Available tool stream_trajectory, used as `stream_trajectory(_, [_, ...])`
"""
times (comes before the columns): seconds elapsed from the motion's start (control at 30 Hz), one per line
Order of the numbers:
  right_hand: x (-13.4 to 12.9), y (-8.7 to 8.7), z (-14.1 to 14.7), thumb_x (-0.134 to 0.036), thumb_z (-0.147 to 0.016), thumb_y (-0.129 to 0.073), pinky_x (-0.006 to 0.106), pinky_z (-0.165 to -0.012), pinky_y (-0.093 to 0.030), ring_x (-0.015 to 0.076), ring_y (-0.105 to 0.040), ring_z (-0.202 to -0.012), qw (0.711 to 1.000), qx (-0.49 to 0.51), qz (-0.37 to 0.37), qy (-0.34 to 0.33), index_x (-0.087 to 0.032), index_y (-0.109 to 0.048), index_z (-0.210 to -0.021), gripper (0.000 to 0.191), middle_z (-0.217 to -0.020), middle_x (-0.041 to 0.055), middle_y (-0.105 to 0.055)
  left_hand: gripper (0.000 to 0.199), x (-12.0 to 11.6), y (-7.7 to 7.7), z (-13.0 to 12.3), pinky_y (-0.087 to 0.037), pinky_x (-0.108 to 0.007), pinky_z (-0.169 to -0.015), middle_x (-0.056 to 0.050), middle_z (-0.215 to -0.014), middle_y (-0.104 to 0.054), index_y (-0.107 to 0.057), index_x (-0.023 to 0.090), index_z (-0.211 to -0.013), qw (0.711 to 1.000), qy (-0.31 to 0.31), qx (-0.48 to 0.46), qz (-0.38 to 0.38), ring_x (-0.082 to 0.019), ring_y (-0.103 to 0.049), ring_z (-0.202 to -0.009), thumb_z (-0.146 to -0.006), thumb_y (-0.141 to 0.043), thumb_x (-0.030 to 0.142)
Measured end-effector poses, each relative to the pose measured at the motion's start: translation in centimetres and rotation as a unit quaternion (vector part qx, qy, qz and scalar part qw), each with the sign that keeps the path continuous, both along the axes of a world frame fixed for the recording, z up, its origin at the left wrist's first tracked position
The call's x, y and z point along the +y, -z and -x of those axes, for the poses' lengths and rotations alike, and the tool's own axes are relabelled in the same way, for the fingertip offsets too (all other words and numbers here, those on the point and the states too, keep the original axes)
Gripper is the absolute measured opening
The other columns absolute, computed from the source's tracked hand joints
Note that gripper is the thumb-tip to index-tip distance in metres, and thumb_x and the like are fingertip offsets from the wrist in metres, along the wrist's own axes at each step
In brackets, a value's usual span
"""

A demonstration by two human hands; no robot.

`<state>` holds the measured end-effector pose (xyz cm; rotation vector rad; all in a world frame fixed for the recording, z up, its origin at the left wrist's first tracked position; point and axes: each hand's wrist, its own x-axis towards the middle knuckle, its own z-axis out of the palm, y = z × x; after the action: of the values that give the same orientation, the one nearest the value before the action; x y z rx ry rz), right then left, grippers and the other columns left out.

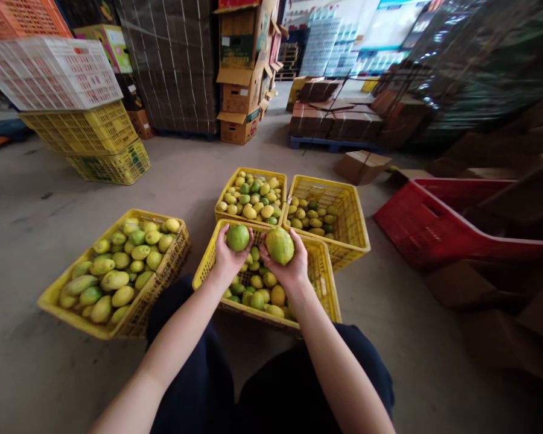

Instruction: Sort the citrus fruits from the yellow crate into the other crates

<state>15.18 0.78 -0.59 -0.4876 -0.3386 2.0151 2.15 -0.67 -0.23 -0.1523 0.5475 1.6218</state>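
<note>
A round green lemon (pixel 238 238) rests in my left hand (pixel 228 259), with the fingers curled around its sides. My right hand (pixel 295 268) grips a larger yellow-green lemon (pixel 279 245). Both hands are side by side above a yellow plastic crate (pixel 330 295), which holds a layer of yellow and green lemons (pixel 257 295). Just behind it stand two more yellow crates: the left one (pixel 218 212) is full of mixed lemons, and the right one (pixel 344 211) has lemons only low down. To my left, another yellow crate (pixel 172 253) is heaped with yellow-green lemons.
A red crate (pixel 411 229) with cardboard stands at the right, near brown boxes (pixel 362 166). Stacked white (pixel 72 66) and yellow crates (pixel 104 129) rise at the left. Wrapped pallets (pixel 172 66) and cartons (pixel 238 90) line the back. My knees flank the near crate.
</note>
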Motion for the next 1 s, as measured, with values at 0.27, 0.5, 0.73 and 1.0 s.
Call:
stream_trajectory(0.27, [0.5,0.0,0.1,-0.028,-0.083,-0.053,0.024,-0.036,-0.043,0.0175,-0.062,-0.051,0.993,-0.098,0.062,-0.009,-0.017,-0.061,-0.074,0.016,-0.058,0.0027,-0.067,0.023,0.3,0.4,0.2,-0.056,-0.025,-0.062,-0.006,-0.071,-0.066,-0.062,0.013,-0.085,0.999,0.050,0.009,0.012,-0.015,-0.065,-0.065,-0.086,-0.056,0.035])
stream_trajectory(0.5, [1.1,0.3,-0.4,-0.034,-0.087,-0.053,0.024,-0.038,-0.047,0.0188,-0.067,-0.057,0.993,-0.112,0.041,-0.009,-0.017,-0.063,-0.085,0.019,-0.065,0.0030,-0.070,0.035,0.6,0.3,-0.2,-0.051,-0.021,-0.052,-0.006,-0.074,-0.069,-0.064,0.018,-0.090,0.992,0.104,0.063,-0.018,-0.013,-0.063,-0.058,-0.096,-0.033,0.035])
stream_trajectory(0.73, [0.8,-0.6,-1.0,-0.026,-0.082,-0.060,0.021,-0.040,-0.050,0.0142,-0.064,-0.050,0.991,-0.128,0.039,0.023,-0.018,-0.063,-0.085,0.008,-0.067,0.0014,-0.071,0.022,-0.2,-0.1,-0.1,-0.055,-0.023,-0.059,-0.004,-0.072,-0.067,-0.062,0.015,-0.087,0.996,0.073,0.050,-0.021,-0.016,-0.066,-0.064,-0.084,-0.060,0.037])
stream_trajectory(1.0, [0.8,-0.2,-1.2,-0.035,-0.078,-0.063,0.022,-0.041,-0.049,0.0160,-0.064,-0.055,0.996,-0.085,-0.011,-0.026,-0.015,-0.066,-0.087,0.023,-0.069,0.0056,-0.070,0.035,-0.1,-0.5,0.2,-0.051,-0.021,-0.050,-0.005,-0.068,-0.064,-0.063,0.015,-0.085,0.992,0.109,0.064,-0.028,-0.013,-0.059,-0.056,-0.089,-0.047,0.046])
